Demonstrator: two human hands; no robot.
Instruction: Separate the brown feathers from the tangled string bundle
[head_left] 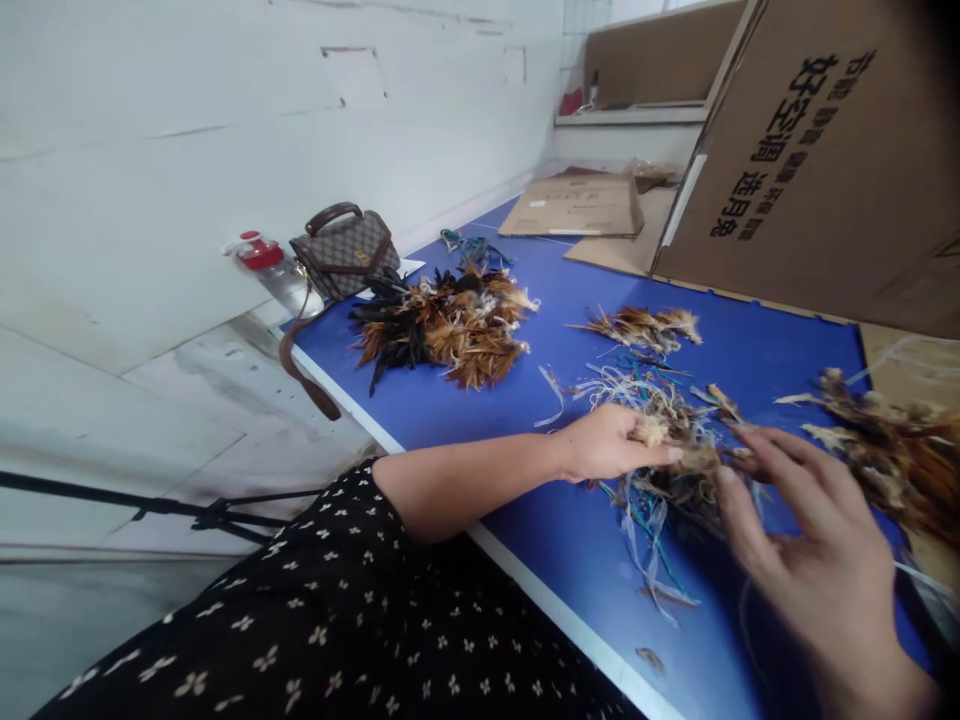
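Note:
My left hand (604, 445) is closed on a small tuft of pale, fluffy feathers (651, 431), thumb on top, above a tangled heap of feather scraps and strings (652, 510). My right hand (821, 520) is at the right side of that heap. Its thumb and fingertips are apart, close to the brown feather bits, and slightly blurred. Past it on the right lies a large pile of brown feathers (900, 450). Beyond the heap sits a smaller bunch of brown feathers (645, 328).
On the blue tabletop (555, 290), a big pile of brown and black feathers (457, 325) lies left. Behind it are a patterned handbag (349, 255) and a red-capped bottle (274, 265). A large cardboard box (817, 170) stands at the back right; flattened cardboard (574, 205) lies behind.

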